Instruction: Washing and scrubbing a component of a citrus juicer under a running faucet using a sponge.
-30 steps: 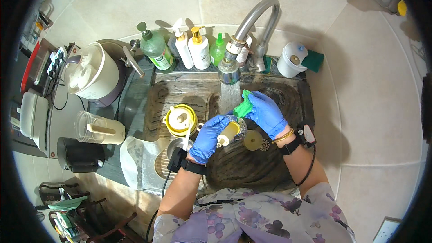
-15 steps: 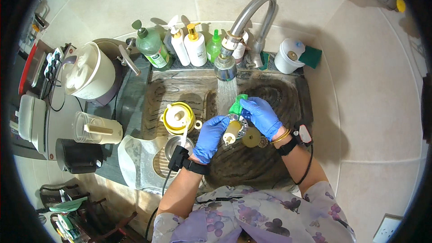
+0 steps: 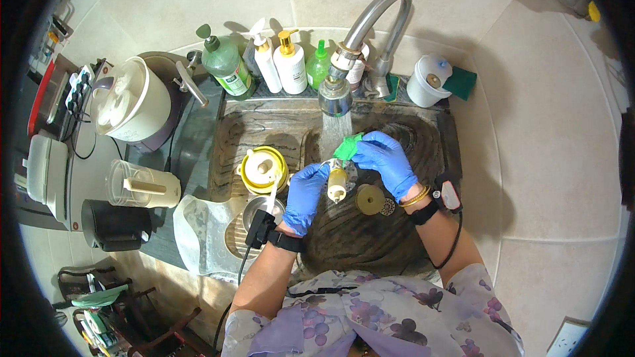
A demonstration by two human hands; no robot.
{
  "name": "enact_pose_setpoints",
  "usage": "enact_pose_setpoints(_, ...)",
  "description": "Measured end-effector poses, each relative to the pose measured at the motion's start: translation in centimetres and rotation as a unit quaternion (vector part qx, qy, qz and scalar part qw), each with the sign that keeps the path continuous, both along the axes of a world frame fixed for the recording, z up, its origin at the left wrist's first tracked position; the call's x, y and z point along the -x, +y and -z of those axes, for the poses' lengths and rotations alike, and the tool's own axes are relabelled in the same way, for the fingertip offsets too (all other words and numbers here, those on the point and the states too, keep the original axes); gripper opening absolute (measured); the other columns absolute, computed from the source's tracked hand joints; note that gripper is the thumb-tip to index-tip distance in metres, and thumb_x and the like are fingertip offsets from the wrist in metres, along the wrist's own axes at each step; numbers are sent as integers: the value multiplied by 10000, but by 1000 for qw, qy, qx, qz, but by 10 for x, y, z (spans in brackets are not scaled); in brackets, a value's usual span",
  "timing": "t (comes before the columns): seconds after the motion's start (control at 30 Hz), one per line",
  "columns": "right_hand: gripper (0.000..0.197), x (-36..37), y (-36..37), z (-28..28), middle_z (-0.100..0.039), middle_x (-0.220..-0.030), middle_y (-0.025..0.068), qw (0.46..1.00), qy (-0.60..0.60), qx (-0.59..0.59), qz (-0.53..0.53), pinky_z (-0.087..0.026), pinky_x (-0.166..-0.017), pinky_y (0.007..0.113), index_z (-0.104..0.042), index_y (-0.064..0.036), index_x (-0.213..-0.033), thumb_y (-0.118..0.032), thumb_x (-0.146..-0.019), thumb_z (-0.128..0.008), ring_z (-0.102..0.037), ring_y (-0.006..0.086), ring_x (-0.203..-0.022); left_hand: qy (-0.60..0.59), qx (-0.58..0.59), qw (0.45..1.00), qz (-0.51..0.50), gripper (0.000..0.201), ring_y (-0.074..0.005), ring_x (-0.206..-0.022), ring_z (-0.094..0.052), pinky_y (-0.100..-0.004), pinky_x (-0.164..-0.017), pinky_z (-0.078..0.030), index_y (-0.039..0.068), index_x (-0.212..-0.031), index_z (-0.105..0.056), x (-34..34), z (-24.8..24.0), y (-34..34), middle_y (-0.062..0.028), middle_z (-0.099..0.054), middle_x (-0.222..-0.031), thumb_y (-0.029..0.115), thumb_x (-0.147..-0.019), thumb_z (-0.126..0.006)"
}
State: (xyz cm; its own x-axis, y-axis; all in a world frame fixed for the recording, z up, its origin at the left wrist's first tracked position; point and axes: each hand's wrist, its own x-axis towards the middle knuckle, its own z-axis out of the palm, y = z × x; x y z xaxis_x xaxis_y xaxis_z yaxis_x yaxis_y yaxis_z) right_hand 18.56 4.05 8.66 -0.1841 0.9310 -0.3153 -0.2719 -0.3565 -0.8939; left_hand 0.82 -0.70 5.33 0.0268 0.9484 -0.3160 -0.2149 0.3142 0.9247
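Both hands wear blue gloves over the sink. My left hand (image 3: 307, 193) is closed on the rim of a cream cylindrical appliance part (image 3: 337, 184), which has a small tip pointing toward me and a shiny clear or metal edge. My right hand (image 3: 385, 162) pinches a green scrubbing cloth (image 3: 347, 147) against the part's far end. Just beyond them, water runs from the faucet head (image 3: 335, 97). Below my right hand a round yellowish disc (image 3: 370, 199) lies in the basin, with a small perforated disc (image 3: 387, 207) beside it.
Left of my hands sit a yellow-rimmed container (image 3: 263, 170) and a metal bowl (image 3: 263, 211). Several pump bottles (image 3: 289, 63) line the back ledge. A clear pitcher (image 3: 144, 185) and a black container (image 3: 116, 225) stand on the left counter.
The cream part has tipped slightly, its tip shifting toward me. My right hand and the green cloth have moved a little, with the cloth now lying more sideways.
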Motion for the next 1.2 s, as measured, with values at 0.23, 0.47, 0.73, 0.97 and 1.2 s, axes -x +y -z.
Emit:
enact_pose_setpoints(0.23,75,5,2,0,-548,-748,16,993,-84,-88,-6,-499,-625,217,-552,-16,-887,-60,-828,-564,-553,79,-673,-44,1,996,-75,149,-47,-649,-496,-180,-597,-404,-3,-899,-625,-3,-1,3,-5,-599,-762,120,-853,-554)
enact_pose_setpoints(0.47,77,8,2,-1,-524,-743,4,996,-6,-92,21,-465,-618,213,-534,-24,-874,-91,-840,-549,-514,71,-670,-36,21,998,-47,162,-39,-626,-495,-174,-565,-403,15,-897,-627,-1,-10,2,-1,-596,-757,150,-861,-544)
enact_pose_setpoints(0.73,98,-4,12,11,-501,-777,-10,993,-14,-113,-22,-424,-644,227,-509,-54,-888,-144,-849,-511,-483,65,-716,33,-113,992,-46,185,-100,-713,-590,-225,-602,-492,43,-943,-598,9,6,0,-43,-615,-824,201,-870,-535)
enact_pose_setpoints(0.97,105,-1,9,-2,-510,-779,-1,995,-41,-85,-20,-453,-607,219,-505,-58,-924,-139,-858,-496,-520,82,-716,-130,88,984,-83,176,-108,-736,-586,-261,-620,-507,69,-949,-576,9,-1,6,-28,-595,-845,219,-882,-514)
enact_pose_setpoints(1.2,122,11,6,11,-548,-828,38,945,-179,-244,-124,-445,-636,231,-544,-34,-930,-76,-816,-553,-532,101,-727,-108,78,989,-60,162,-108,-752,-587,-255,-640,-508,57,-944,-571,3,5,6,-27,-600,-851,191,-883,-506)
